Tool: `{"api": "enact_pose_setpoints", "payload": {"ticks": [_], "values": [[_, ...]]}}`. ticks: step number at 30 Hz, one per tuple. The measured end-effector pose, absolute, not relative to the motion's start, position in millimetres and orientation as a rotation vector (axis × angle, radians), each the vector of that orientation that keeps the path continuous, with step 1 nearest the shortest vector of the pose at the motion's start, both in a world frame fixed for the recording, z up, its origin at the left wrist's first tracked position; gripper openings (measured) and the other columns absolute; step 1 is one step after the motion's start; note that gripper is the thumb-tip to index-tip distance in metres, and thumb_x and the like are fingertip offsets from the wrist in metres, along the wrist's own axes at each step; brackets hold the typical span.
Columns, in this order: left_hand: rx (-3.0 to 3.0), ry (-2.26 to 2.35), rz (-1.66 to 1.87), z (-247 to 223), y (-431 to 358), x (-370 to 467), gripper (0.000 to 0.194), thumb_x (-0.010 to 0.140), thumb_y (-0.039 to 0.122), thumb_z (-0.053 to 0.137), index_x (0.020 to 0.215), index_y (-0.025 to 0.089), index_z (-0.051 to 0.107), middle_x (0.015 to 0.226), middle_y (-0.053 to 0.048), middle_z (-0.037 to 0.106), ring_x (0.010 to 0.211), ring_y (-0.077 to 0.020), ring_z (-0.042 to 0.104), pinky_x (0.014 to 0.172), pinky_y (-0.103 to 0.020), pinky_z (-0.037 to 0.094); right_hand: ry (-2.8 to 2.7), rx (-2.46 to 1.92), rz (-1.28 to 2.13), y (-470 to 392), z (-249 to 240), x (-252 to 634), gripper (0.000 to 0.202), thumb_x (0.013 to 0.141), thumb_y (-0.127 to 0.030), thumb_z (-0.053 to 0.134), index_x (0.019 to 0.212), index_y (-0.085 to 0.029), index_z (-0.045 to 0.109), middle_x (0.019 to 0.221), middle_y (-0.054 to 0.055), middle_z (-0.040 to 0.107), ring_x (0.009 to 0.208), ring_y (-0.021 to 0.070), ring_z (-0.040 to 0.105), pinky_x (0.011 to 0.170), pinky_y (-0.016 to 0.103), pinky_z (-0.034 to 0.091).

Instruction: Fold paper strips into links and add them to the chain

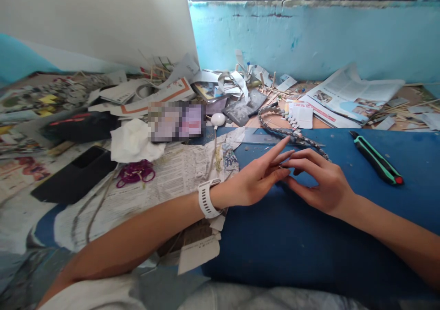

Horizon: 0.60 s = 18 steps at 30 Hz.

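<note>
My left hand (256,179), with a white watch on its wrist, meets my right hand (321,177) above the blue mat. The left index finger points out while the thumb and other fingers press together. My right thumb and fingertips pinch at the same spot. A thin, pale sliver shows between the fingertips, too small to name. Just beyond the hands lies a grey braided chain (275,129), seemingly of folded paper; its near end passes behind my right hand. A clear ruler (257,138) lies under the chain, flat on the mat.
A green-and-black utility knife (378,159) lies on the right of the blue mat (275,246). Newspapers (354,95), paper strips and thin sticks crowd the back edge. To the left are purple cord (135,172), white tissue (135,143), a black case (74,175) and a phone-like screen (190,121).
</note>
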<state>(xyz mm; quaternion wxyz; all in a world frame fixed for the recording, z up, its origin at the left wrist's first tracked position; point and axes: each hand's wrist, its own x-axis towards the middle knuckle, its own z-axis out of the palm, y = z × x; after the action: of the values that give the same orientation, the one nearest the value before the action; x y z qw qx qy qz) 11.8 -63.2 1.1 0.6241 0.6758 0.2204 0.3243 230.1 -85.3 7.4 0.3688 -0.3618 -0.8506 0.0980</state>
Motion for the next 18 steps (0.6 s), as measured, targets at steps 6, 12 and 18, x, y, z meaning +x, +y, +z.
{"api": "enact_pose_setpoints", "payload": {"ticks": [6, 12, 18], "values": [[1.701, 0.529, 0.751, 0.8, -66.1, 9.7, 0.08, 0.104, 0.027, 0.058, 0.169, 0.03, 0.011, 0.166, -0.016, 0.04, 0.154, -0.0306, 0.041, 0.121, -0.046, 0.045, -2.169, -0.875, 0.301, -84.8, 5.9, 232.4, 0.018, 0.092, -0.015, 0.069, 0.107, -0.024, 0.066, 0.098, 0.004, 0.08, 0.083, 0.0182, 0.077, 0.077, 0.03, 0.061], [2.205, 0.551, 0.565, 2.9, -43.9, -7.1, 0.085, 0.086, 0.03, 0.08, 0.16, 0.023, 0.039, 0.138, -0.017, 0.068, 0.128, -0.0333, 0.066, 0.11, -0.046, 0.05, -1.972, -1.119, 0.354, -78.2, 10.1, 236.9, 0.02, 0.091, -0.023, 0.072, 0.111, -0.026, 0.073, 0.095, 0.002, 0.08, 0.077, 0.0184, 0.078, 0.068, 0.028, 0.064], [2.09, 0.556, 0.587, 5.2, -40.1, -8.2, 0.033, 0.095, 0.025, 0.068, 0.127, 0.018, 0.066, 0.108, -0.011, 0.078, 0.1, -0.022, 0.074, 0.094, -0.035, 0.056, -1.773, -1.167, 0.652, -73.5, 9.0, 239.5, 0.022, 0.094, -0.027, 0.073, 0.116, -0.026, 0.074, 0.1, 0.003, 0.079, 0.084, 0.018, 0.08, 0.08, 0.028, 0.067]]}}
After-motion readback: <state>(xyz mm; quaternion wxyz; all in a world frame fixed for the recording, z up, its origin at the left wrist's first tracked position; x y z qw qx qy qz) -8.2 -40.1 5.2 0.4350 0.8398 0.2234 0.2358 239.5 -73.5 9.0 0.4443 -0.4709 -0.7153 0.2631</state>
